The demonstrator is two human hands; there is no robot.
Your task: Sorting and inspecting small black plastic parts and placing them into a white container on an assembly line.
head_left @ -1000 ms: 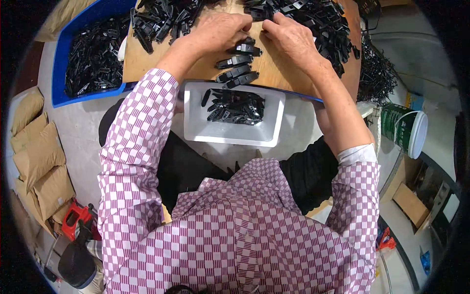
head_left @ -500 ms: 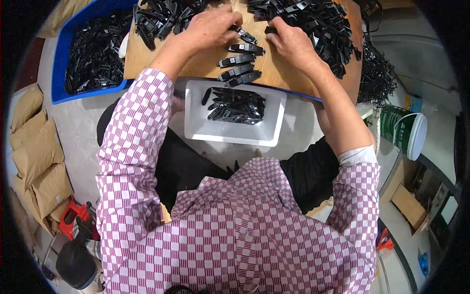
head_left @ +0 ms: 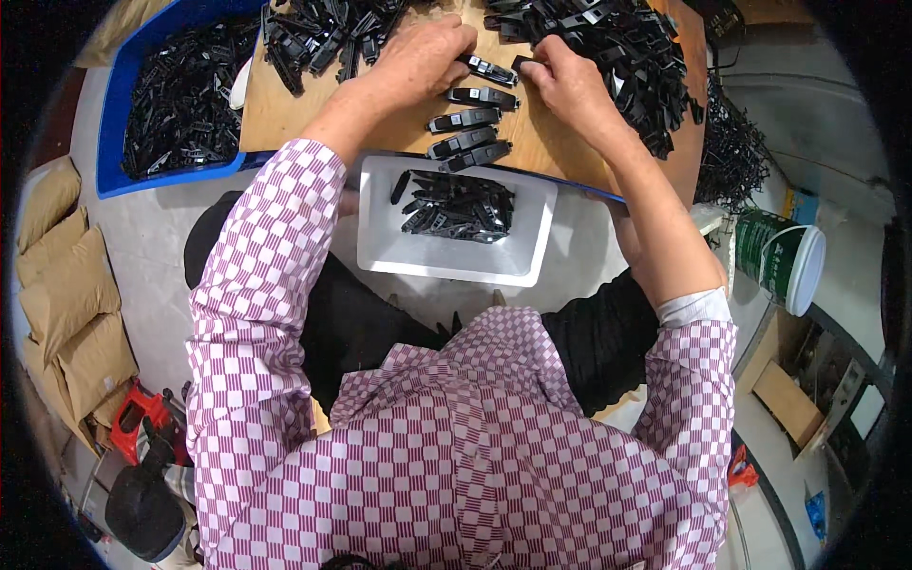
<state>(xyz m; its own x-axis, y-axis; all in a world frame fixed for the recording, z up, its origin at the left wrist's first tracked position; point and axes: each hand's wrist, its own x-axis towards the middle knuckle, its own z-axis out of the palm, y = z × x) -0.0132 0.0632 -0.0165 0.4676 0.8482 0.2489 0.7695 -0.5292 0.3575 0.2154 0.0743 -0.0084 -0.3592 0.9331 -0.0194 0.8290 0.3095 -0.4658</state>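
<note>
My left hand (head_left: pixel 426 55) and my right hand (head_left: pixel 562 84) meet over a brown board (head_left: pixel 285 109), both touching a small black plastic clip (head_left: pixel 486 68) between their fingertips. Below it three more black clips (head_left: pixel 465 122) lie in a row on the board. Heaps of loose black clips (head_left: pixel 617 47) lie to the right and at the back left (head_left: pixel 318 38). A white tray (head_left: pixel 432 258) holding several black clips rests on my lap, just under the board's near edge.
A blue bin (head_left: pixel 171 95) full of black parts stands at the left. Brown paper sacks (head_left: pixel 66 313) lie on the floor at the far left. A green and white bucket (head_left: pixel 784 261) stands at the right, with cardboard boxes (head_left: pixel 788 399) near it.
Both hands have moved slightly up the board and closed in on the top clip. The row of clips below them has stayed put.
</note>
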